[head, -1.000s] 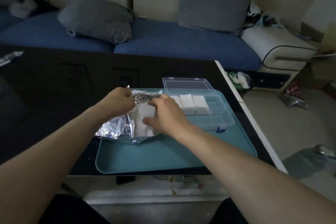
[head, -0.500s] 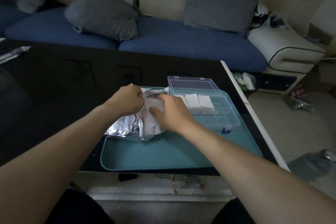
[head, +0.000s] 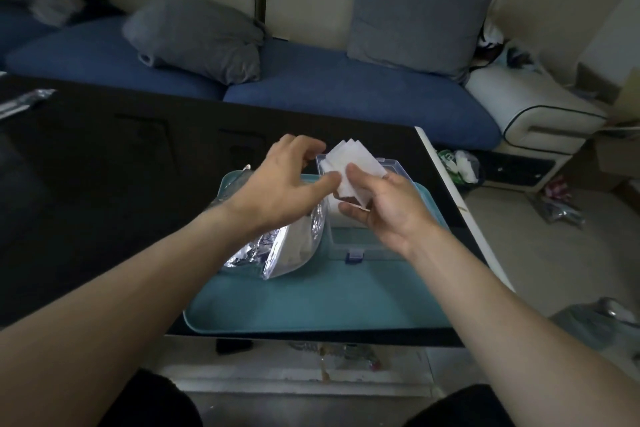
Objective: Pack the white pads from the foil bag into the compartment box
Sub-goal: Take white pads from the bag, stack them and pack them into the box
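My right hand [head: 384, 203] holds a fanned stack of white pads [head: 353, 163] up above the clear compartment box [head: 367, 246]. Spread just left of the stack is my left hand [head: 284, 180], fingers apart, its thumb tip close to the pads; whether it touches them I cannot tell. The crumpled foil bag [head: 277, 250] lies on the teal tray [head: 311, 305], under my left wrist and left of the box. My hands hide most of the box; its blue latch [head: 355, 256] shows at the near edge.
The tray sits on a black table [head: 104, 184] whose right edge [head: 460, 204] runs close to the box. A blue sofa with grey cushions [head: 194, 38] stands behind. Clutter lies on the floor to the right. A foil wrapper [head: 24, 104] lies at the table's far left.
My right hand has pulled the stack of pads out of the foil bag and lifted it over the box. My left hand has let go of the bag and risen beside the pads.
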### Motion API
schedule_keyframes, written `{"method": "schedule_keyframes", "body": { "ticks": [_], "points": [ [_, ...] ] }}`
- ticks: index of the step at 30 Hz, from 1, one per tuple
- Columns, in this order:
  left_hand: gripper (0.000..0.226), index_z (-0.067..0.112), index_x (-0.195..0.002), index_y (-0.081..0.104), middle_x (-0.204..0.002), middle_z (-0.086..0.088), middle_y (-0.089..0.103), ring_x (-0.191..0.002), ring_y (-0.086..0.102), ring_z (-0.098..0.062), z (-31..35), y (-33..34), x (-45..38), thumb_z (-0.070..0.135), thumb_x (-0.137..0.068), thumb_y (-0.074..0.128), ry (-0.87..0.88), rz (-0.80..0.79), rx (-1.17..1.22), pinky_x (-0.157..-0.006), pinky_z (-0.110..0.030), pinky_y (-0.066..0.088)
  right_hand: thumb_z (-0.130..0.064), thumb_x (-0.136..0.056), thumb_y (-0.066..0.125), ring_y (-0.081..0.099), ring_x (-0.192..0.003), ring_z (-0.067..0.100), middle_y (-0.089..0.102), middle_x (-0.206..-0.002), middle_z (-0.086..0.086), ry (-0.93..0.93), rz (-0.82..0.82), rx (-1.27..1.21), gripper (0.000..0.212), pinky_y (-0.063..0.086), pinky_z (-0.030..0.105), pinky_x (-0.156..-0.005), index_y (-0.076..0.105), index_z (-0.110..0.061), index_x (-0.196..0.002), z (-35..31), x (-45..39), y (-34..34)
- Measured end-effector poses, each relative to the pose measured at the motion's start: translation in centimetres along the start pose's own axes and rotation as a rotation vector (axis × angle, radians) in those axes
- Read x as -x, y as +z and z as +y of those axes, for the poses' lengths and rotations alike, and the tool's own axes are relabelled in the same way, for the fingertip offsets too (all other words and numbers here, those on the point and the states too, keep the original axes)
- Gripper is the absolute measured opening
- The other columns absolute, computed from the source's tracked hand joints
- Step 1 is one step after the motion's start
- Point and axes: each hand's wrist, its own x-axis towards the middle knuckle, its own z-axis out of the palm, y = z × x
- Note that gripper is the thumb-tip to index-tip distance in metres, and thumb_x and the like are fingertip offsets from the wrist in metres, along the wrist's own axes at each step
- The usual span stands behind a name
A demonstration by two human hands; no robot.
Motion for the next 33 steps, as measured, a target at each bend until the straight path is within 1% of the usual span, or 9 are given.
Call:
{"method": "schedule_keyframes", "body": {
  "ticks": [3, 5, 7, 12, 19, 23, 28, 30, 33],
  "points": [
    [0.075, 0.010, -0.132, 0.051, -0.116, -0.001, 0.064, -0.103, 0.064, -0.015, 1.6, 1.3, 0.0, 0.058, -0.077, 0.069, -0.219, -0.055, 0.467, -0.091, -0.035, 0.052, -0.017, -0.092, 0.068, 0.071, -0.071, 0.009, 0.074, -0.085, 0.000, -0.016, -0.069, -0.043, 0.021, 0.055, 0.025, -0.057, 0.069, -0.010, -0.112, -0.5, 0.7, 0.5],
    [0.054, 0.002, -0.119, 0.058, -0.098, -0.005, 0.069, -0.087, 0.068, -0.013, 2.0, 2.1, 0.2, 0.044, -0.087, 0.066, -0.240, -0.064, 0.659, -0.078, -0.031, 0.055, -0.017, -0.091, 0.069, 0.072, -0.073, 0.009, 0.075, -0.088, 0.002, 0.012, -0.076, -0.083, 0.023, 0.055, 0.025, -0.059, 0.071, -0.008, -0.112, -0.5, 1.0, 0.9],
    [0.027, -0.003, -0.112, 0.060, -0.085, -0.005, 0.068, -0.071, 0.066, -0.006, 2.5, 2.5, 0.5, 0.021, -0.102, 0.054, -0.208, -0.020, 0.726, -0.063, -0.019, 0.051, -0.018, -0.090, 0.072, 0.072, -0.074, 0.011, 0.074, -0.092, 0.006, 0.058, -0.078, -0.094, 0.027, 0.055, 0.027, -0.060, 0.072, -0.006, -0.114, -0.5, 1.2, 1.1],
    [0.020, 0.004, -0.099, 0.064, -0.078, -0.005, 0.068, -0.063, 0.065, -0.008, 3.3, 2.9, 0.6, 0.012, -0.104, 0.046, -0.306, 0.118, 0.823, -0.054, -0.018, 0.050, -0.024, -0.097, 0.065, 0.070, -0.077, 0.015, 0.074, -0.088, 0.005, 0.038, -0.106, 0.091, 0.018, 0.055, 0.032, -0.070, 0.073, -0.010, -0.106, -0.8, 1.2, 0.2],
    [0.015, 0.011, -0.096, 0.067, -0.083, -0.015, 0.068, -0.074, 0.063, -0.029, 2.5, 2.6, 0.2, 0.017, -0.101, 0.055, -0.355, 0.192, 0.781, -0.064, -0.040, 0.049, -0.015, -0.087, 0.078, 0.070, -0.062, 0.014, 0.074, -0.071, 0.003, -0.156, 0.041, 0.360, 0.018, 0.057, 0.025, -0.057, 0.070, -0.003, -0.098, -1.1, 1.4, -0.8],
    [0.025, 0.012, -0.095, 0.064, -0.085, -0.010, 0.069, -0.076, 0.066, -0.022, 3.0, 2.6, 0.2, 0.024, -0.106, 0.045, -0.402, 0.191, 0.856, -0.059, -0.031, 0.053, -0.013, -0.086, 0.079, 0.071, -0.062, 0.017, 0.075, -0.070, 0.006, -0.176, 0.054, 0.434, 0.017, 0.057, 0.028, -0.057, 0.068, -0.003, -0.095, -1.5, 1.3, -1.3],
    [0.025, 0.009, -0.090, 0.063, -0.089, -0.015, 0.068, -0.084, 0.065, -0.031, 2.8, 2.5, -0.1, 0.021, -0.105, 0.047, -0.496, 0.279, 0.871, -0.088, -0.056, 0.054, -0.013, -0.087, 0.077, 0.071, -0.066, 0.016, 0.074, -0.072, 0.002, -0.175, 0.042, 0.347, 0.014, 0.056, 0.027, -0.059, 0.068, -0.007, -0.095, -2.0, 1.6, -1.7],
    [0.023, 0.008, -0.093, 0.064, -0.093, -0.014, 0.071, -0.087, 0.068, -0.032, 2.6, 2.6, -0.2, 0.020, -0.104, 0.048, -0.533, 0.334, 0.885, -0.088, -0.055, 0.056, -0.014, -0.087, 0.077, 0.070, -0.067, 0.013, 0.073, -0.073, 0.000, -0.159, 0.032, 0.180, 0.013, 0.055, 0.024, -0.059, 0.068, -0.010, -0.097, -2.1, 1.7, -1.4],
    [0.019, 0.013, -0.101, 0.065, -0.098, -0.012, 0.073, -0.096, 0.070, -0.032, 2.6, 3.5, 0.2, 0.022, -0.105, 0.048, -0.547, 0.339, 0.838, -0.077, -0.041, 0.060, -0.016, -0.087, 0.077, 0.072, -0.070, 0.012, 0.075, -0.080, 0.002, -0.167, 0.074, 0.116, 0.014, 0.053, 0.023, -0.057, 0.068, -0.013, -0.097, -1.6, 1.8, -0.5]
  ]
}}
